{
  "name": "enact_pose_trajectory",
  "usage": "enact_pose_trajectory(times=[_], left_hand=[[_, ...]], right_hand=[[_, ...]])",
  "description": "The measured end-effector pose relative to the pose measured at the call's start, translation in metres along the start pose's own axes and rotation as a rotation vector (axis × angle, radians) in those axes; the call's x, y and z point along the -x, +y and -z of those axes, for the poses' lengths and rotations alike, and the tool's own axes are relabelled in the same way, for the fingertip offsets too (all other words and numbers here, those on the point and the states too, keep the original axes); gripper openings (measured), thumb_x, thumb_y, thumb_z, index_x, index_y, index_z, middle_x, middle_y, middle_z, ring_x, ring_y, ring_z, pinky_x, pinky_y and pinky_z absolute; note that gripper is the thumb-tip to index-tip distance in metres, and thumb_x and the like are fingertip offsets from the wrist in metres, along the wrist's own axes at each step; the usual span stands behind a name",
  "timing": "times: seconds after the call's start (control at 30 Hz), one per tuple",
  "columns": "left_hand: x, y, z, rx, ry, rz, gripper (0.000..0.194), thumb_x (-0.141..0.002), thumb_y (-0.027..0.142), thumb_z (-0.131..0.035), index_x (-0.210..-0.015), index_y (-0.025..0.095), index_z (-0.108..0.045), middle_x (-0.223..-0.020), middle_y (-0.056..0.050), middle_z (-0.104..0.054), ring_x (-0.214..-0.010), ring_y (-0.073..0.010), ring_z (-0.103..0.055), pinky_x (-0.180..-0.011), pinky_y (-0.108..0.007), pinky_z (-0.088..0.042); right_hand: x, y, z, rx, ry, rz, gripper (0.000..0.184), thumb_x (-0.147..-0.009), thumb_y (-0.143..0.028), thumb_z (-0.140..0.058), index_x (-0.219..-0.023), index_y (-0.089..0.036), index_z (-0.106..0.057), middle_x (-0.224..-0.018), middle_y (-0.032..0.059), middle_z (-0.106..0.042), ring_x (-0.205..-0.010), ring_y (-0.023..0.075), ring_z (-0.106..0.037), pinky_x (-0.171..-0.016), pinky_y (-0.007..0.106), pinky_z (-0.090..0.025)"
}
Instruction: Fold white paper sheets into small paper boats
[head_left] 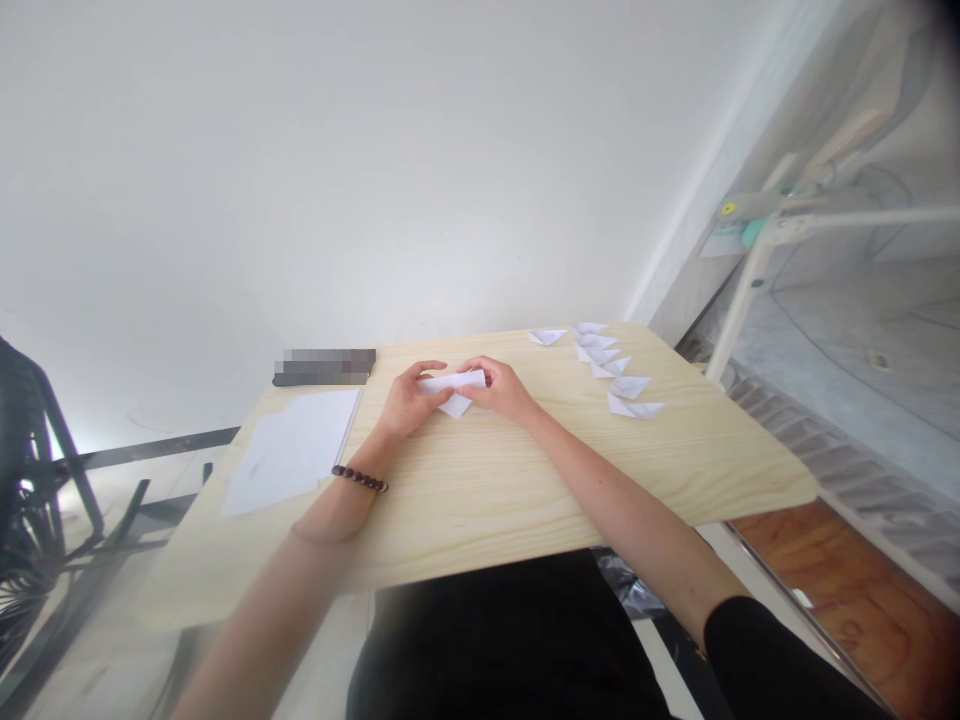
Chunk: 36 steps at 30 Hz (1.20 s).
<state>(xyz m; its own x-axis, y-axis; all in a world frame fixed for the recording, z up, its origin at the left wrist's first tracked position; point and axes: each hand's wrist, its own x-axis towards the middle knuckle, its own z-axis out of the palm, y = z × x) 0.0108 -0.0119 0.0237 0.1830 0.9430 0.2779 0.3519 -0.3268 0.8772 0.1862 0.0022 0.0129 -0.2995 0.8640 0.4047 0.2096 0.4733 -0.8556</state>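
A small white folded paper piece (455,390) is held over the middle of the light wooden table (480,500). My left hand (409,400) pinches its left end with curled fingers; a dark bead bracelet (360,479) sits on that wrist. My right hand (501,386) grips the paper's right end, fingers closed on it. Both hands meet at the paper just above the tabletop.
A stack of white sheets (292,450) lies at the left of the table, with a dark flat object (324,367) behind it. Several folded paper pieces (611,365) lie in a row at the far right. A black chair (30,470) stands at left, a white rack (757,260) at right.
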Motion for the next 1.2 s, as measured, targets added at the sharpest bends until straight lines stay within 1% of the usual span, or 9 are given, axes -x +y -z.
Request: enact_pose_trajectory(times=[0.17,0.33,0.53,0.73,0.87,0.93,1.0,1.1,1.2], left_hand=[[-0.002,-0.004,0.0,0.031,-0.005,0.0,0.052,-0.062,0.039,-0.064,-0.105,0.013,-0.055,-0.082,-0.006,-0.062,-0.063,-0.0126,-0.052,-0.055,-0.021,-0.04],[-0.003,-0.005,0.0,0.05,0.008,0.003,0.05,-0.062,0.038,-0.064,-0.103,0.011,-0.056,-0.083,-0.007,-0.062,-0.062,-0.0124,-0.052,-0.054,-0.021,-0.04],[-0.003,-0.003,0.0,0.111,0.006,0.047,0.051,-0.062,0.039,-0.064,-0.104,0.011,-0.055,-0.075,-0.005,-0.063,-0.058,-0.0115,-0.053,-0.053,-0.021,-0.039],[-0.003,-0.002,0.001,0.032,0.083,0.079,0.045,-0.061,0.039,-0.065,-0.099,0.014,-0.059,-0.054,0.002,-0.055,-0.042,-0.0059,-0.04,-0.04,-0.017,-0.026],[-0.003,0.001,0.002,0.022,0.057,0.104,0.043,-0.063,0.038,-0.064,-0.099,0.014,-0.061,-0.051,0.003,-0.053,-0.039,-0.0042,-0.034,-0.038,-0.017,-0.021],[-0.003,0.0,0.002,0.051,0.015,0.106,0.045,-0.064,0.037,-0.063,-0.102,0.014,-0.06,-0.057,0.001,-0.057,-0.041,-0.0047,-0.038,-0.039,-0.017,-0.024],[-0.003,-0.001,0.001,0.106,-0.037,0.092,0.048,-0.065,0.037,-0.063,-0.107,0.013,-0.057,-0.065,-0.002,-0.062,-0.047,-0.0065,-0.045,-0.043,-0.017,-0.031],[-0.003,-0.003,0.001,0.196,-0.106,0.08,0.056,-0.065,0.037,-0.063,-0.114,0.011,-0.052,-0.074,-0.006,-0.065,-0.06,-0.0117,-0.055,-0.055,-0.021,-0.041],[-0.003,-0.002,0.001,0.259,-0.151,0.108,0.064,-0.065,0.037,-0.064,-0.119,0.009,-0.047,-0.075,-0.008,-0.066,-0.071,-0.0167,-0.06,-0.066,-0.027,-0.045]], right_hand=[[-0.001,0.003,0.0,-0.002,0.009,-0.012,0.032,-0.063,-0.031,-0.06,-0.091,-0.015,-0.056,-0.083,0.0012,-0.059,-0.066,0.0103,-0.051,-0.059,0.022,-0.04],[-0.003,0.008,0.001,-0.088,0.022,-0.049,0.034,-0.063,-0.032,-0.062,-0.092,-0.015,-0.055,-0.08,0.0018,-0.06,-0.068,0.0118,-0.054,-0.061,0.023,-0.042],[-0.005,0.009,0.004,-0.209,0.066,-0.087,0.037,-0.06,-0.033,-0.066,-0.091,-0.016,-0.054,-0.084,0.0033,-0.06,-0.075,0.014,-0.056,-0.067,0.025,-0.044],[-0.006,0.009,0.004,-0.251,0.09,-0.109,0.039,-0.058,-0.035,-0.067,-0.09,-0.016,-0.054,-0.084,0.0031,-0.061,-0.076,0.0146,-0.057,-0.069,0.027,-0.045],[-0.007,0.011,0.005,-0.277,0.113,-0.109,0.039,-0.057,-0.035,-0.068,-0.089,-0.016,-0.054,-0.083,0.0026,-0.061,-0.075,0.0144,-0.057,-0.068,0.027,-0.045],[-0.007,0.012,0.007,-0.299,0.128,-0.115,0.04,-0.057,-0.034,-0.068,-0.089,-0.016,-0.053,-0.083,0.0027,-0.062,-0.075,0.0144,-0.057,-0.068,0.027,-0.046],[-0.008,0.013,0.008,-0.324,0.144,-0.123,0.04,-0.057,-0.034,-0.068,-0.09,-0.016,-0.053,-0.083,0.0033,-0.062,-0.075,0.0146,-0.058,-0.069,0.028,-0.046],[-0.008,0.015,0.009,-0.356,0.168,-0.148,0.041,-0.057,-0.034,-0.068,-0.091,-0.016,-0.052,-0.085,0.0041,-0.063,-0.077,0.0151,-0.058,-0.07,0.029,-0.046],[-0.009,0.019,0.009,-0.382,0.183,-0.168,0.043,-0.057,-0.034,-0.069,-0.092,-0.016,-0.052,-0.086,0.0046,-0.064,-0.078,0.0155,-0.059,-0.072,0.029,-0.046]])
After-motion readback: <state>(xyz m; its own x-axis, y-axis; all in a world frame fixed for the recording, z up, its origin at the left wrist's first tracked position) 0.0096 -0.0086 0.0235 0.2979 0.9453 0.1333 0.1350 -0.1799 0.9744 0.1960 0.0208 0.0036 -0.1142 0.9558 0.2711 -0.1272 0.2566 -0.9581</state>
